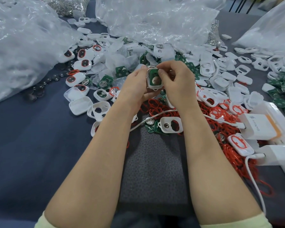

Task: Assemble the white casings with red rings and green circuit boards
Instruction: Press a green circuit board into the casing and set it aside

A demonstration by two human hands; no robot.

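Head view: both hands meet just above the middle of the frame, clamped on one white casing (154, 79) that stands between them, clear of the tabletop (31, 137). The left hand (135, 83) grips it from its 9 o'clock side and from beneath, fingers curled round its edge; the right hand (176, 79) pinches its rim at about 2 o'clock, the thumb lying against the casing's upper right corner. A green circuit board (152, 74) sits inside the open casing, with a round metal contact showing in its lower half. Whether a red ring is already seated in it cannot be told. At 6 o'clock from the hands, partly under the wrists, lies a heap of loose red rings (156, 106), crossed by a white cable (156, 114). At 9 to 10 o'clock rest several casings fitted with red rings (82, 54). At 5 o'clock lies an empty casing (171, 125) on top of loose boards. At 3 o'clock, well apart near the frame's edge, is a pile of green boards (279, 89). A white charger (260, 127) sits at 4 o'clock. Crumpled clear plastic bags fill 12 o'clock (154, 17) and 10 o'clock (23, 38).
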